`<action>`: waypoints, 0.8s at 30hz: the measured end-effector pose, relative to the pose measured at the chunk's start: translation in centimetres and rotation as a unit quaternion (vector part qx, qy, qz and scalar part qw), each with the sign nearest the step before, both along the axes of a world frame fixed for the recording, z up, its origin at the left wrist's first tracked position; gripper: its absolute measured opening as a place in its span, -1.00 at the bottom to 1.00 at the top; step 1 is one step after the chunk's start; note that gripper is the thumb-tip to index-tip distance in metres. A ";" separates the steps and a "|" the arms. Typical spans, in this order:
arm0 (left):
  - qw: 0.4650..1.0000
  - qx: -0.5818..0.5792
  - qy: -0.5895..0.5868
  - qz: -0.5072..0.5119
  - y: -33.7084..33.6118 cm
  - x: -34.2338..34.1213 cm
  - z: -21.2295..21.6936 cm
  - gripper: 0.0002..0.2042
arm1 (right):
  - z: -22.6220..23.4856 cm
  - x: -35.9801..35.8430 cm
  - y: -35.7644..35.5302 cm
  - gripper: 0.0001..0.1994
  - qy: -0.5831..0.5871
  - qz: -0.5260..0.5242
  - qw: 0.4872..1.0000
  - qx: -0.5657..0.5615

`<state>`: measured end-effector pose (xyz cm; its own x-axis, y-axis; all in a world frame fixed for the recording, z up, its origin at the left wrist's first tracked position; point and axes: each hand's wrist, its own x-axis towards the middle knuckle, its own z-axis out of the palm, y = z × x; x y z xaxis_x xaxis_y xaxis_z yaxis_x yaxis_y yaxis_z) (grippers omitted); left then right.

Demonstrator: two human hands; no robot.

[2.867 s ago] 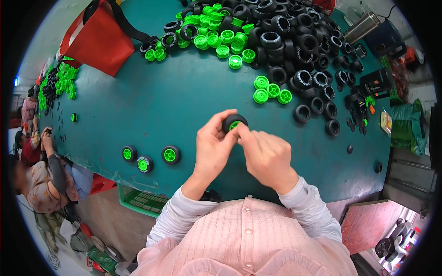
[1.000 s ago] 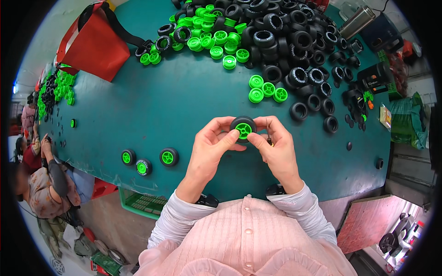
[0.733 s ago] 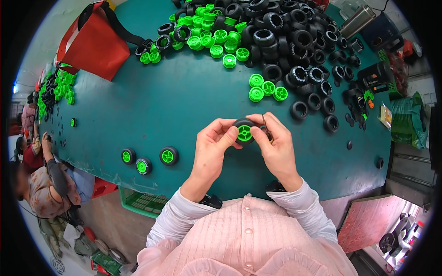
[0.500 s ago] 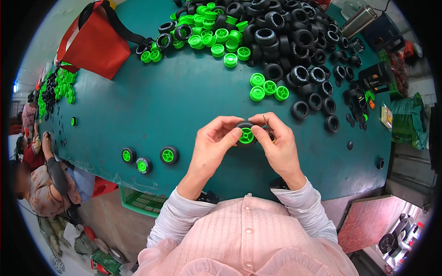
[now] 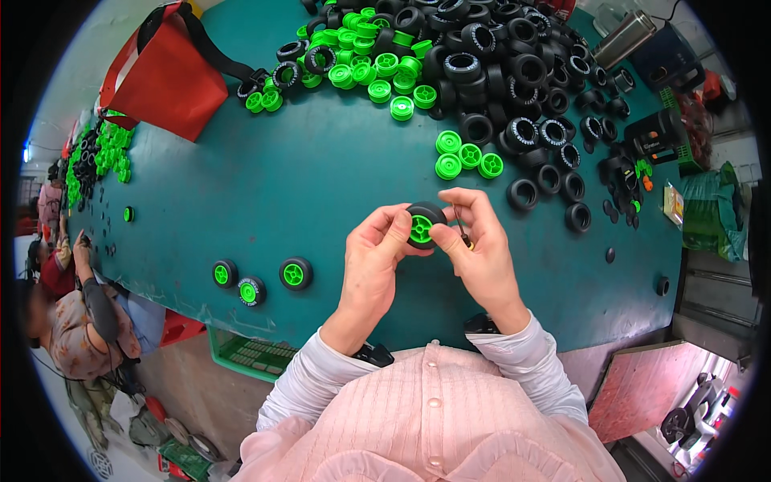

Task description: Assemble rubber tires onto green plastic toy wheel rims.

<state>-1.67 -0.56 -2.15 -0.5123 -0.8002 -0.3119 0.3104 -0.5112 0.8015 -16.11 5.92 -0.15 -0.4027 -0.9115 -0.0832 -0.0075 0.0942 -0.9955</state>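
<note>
Toy wheel (image 5: pixel 423 226), black tyre now seated flush around its green hub, sits above the teal table (image 5: pixel 265 193), pinched between left hand (image 5: pixel 371 261) and right hand (image 5: pixel 479 249), having been raised slightly since moments earlier; three finished wheels (image 5: pixel 259 279) lie well left.

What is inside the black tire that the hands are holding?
A green hub sits inside the black tire, held between the left hand and the right hand. Fingers cover the tire's sides, and its back cannot be seen.
</note>
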 end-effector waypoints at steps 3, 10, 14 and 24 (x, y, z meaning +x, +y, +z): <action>1.000 -0.001 -0.013 -0.028 -0.2 -0.3 1.6 -0.72 | -0.2 -1.4 0.3 -0.77 -0.053 0.026 0.998 0.028; 0.998 0.005 -0.005 -0.057 -0.7 0.9 0.7 -0.69 | -0.1 -2.6 0.7 -0.78 -0.186 0.028 0.980 0.066; 0.992 -0.031 -0.052 -0.112 -0.1 0.6 0.7 -0.67 | -0.6 -1.5 1.0 -0.78 -0.129 0.015 0.987 0.093; 0.998 -0.024 -0.016 -0.062 0.2 0.8 -0.1 -0.67 | 0.0 -1.3 1.4 -0.77 -0.144 0.044 0.983 0.100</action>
<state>-0.89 -0.39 -2.25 -0.5988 -0.7454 -0.2931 0.2213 -0.5056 0.8339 -17.38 7.33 -0.12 -0.2563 -0.8954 -0.3640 0.2552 0.3006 -0.9190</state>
